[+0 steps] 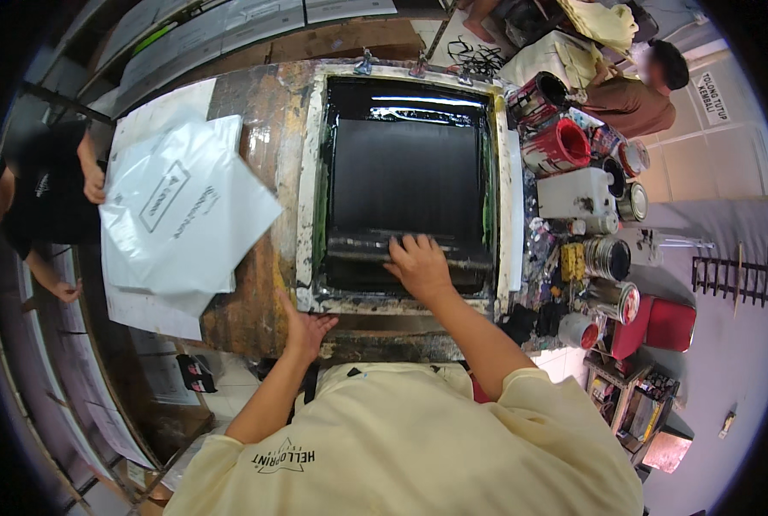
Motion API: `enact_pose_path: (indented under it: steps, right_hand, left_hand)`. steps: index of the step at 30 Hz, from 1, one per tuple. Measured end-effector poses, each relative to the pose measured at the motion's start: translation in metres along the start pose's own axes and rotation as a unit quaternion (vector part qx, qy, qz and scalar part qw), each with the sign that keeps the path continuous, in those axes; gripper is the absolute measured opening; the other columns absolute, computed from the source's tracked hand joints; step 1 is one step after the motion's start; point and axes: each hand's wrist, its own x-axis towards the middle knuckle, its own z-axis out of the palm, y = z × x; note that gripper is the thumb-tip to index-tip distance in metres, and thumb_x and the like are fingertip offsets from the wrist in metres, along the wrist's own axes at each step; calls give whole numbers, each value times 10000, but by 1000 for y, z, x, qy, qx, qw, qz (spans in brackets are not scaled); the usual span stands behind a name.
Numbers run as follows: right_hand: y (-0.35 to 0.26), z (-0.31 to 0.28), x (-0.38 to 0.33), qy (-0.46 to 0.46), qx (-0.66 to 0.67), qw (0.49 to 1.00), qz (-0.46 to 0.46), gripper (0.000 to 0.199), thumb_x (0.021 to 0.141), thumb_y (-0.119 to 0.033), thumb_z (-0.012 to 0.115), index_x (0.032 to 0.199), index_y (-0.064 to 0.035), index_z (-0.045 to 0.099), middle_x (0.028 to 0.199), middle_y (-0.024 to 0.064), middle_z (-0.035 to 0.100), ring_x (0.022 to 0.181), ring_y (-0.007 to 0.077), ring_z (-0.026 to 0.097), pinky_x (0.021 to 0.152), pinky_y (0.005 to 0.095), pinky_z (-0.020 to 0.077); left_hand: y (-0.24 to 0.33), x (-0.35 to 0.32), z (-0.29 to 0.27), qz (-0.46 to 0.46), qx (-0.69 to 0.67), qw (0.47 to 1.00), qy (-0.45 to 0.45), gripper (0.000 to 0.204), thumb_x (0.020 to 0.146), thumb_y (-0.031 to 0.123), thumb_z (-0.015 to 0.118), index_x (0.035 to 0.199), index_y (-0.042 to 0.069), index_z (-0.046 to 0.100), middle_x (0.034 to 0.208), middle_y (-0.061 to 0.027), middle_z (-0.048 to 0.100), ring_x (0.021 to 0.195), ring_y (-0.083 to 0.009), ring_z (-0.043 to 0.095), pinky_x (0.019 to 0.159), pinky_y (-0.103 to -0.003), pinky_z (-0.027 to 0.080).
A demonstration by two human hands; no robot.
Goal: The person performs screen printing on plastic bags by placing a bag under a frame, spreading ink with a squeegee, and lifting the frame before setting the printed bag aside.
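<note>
A screen-printing frame (311, 185) with pale, ink-stained sides lies on the worn table before me. Black ink coats its mesh (405, 176), glossy along the far end. My right hand (420, 267) is closed over a dark squeegee (356, 248), which lies crosswise at the near part of the mesh. Just outside the near left corner of the frame is my left hand (305, 331), palm partly up and fingers apart, holding nothing. To its left, a stack of white plastic bags (190, 215) with dark print sits askew on the table.
Ink-smeared cans and a red-rimmed bucket (564, 144) crowd the table's right side, with a white jerrycan (573, 193). A co-worker in black (57, 189) reaches to the bags at left. Another person in brown (620, 103) is at the far right. Shelving (83, 344) stands at left.
</note>
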Motion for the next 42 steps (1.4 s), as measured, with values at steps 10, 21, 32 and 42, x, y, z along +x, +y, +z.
enact_pose_path:
  steps: [10,21,32,42]
  right_hand:
    - [135,6,220,15,-12,1000,1,343,912,-443,736,1062,-141,674,1011,86,676,983,330,672,816,492,566]
    - [126,3,193,16,-9,1000,-10,367,958,-499,676,1079,-153,684,984,122,700,961,359,697,784,503,573]
    - [-62,-146,-14,-78,-19,997,23,330,949,-391,710,1048,-92,612,975,116,638,1002,338,657,766,472,580]
    - [-68,-254,76,267,-123,955,-35,306,868,-386,716,941,-91,681,832,68,638,865,287,634,891,496,400]
  left_hand:
    - [-7,-4,7,28,-14,997,65,1244,821,1027,260,1628,81,293,1507,-208,506,1281,-390,542,1003,-503,475]
    - [-4,-32,0,70,1,997,34,1236,855,995,278,1543,-31,316,1321,-245,593,1175,-367,629,1015,-490,525]
    - [35,-98,16,156,10,974,-164,1151,919,929,262,1464,-74,412,1317,-280,633,1268,-380,636,1144,-480,488]
    - [49,-81,57,507,541,670,-40,892,1055,711,343,1636,36,316,1627,-343,296,1565,-442,238,1254,-590,170]
